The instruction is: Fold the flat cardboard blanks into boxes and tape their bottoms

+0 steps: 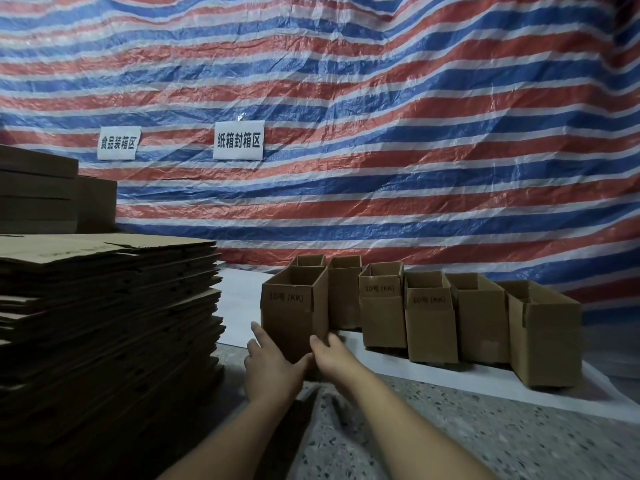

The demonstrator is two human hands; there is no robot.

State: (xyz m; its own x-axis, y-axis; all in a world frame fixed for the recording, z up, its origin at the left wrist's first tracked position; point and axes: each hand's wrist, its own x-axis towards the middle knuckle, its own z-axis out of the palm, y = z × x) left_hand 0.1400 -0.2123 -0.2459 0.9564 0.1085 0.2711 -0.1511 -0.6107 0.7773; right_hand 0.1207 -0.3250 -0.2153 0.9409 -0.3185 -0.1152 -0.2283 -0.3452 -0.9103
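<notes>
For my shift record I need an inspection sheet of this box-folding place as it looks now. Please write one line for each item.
Surface: speckled stone floor; a white sheet lies under the boxes.
Job's things: stack of flat cardboard blanks at left; folded boxes stand open-topped in a row on the sheet; nearest box printed "10号 (KK)".
Clutter: nothing seen; no tape seen.
Grips: left hand and right hand, fingers straight, lie against the nearest box's sides.
Cables: nothing seen.
Surroundings: red, white and blue striped tarp behind, with two paper signs; more cardboard stacked at far left.
</notes>
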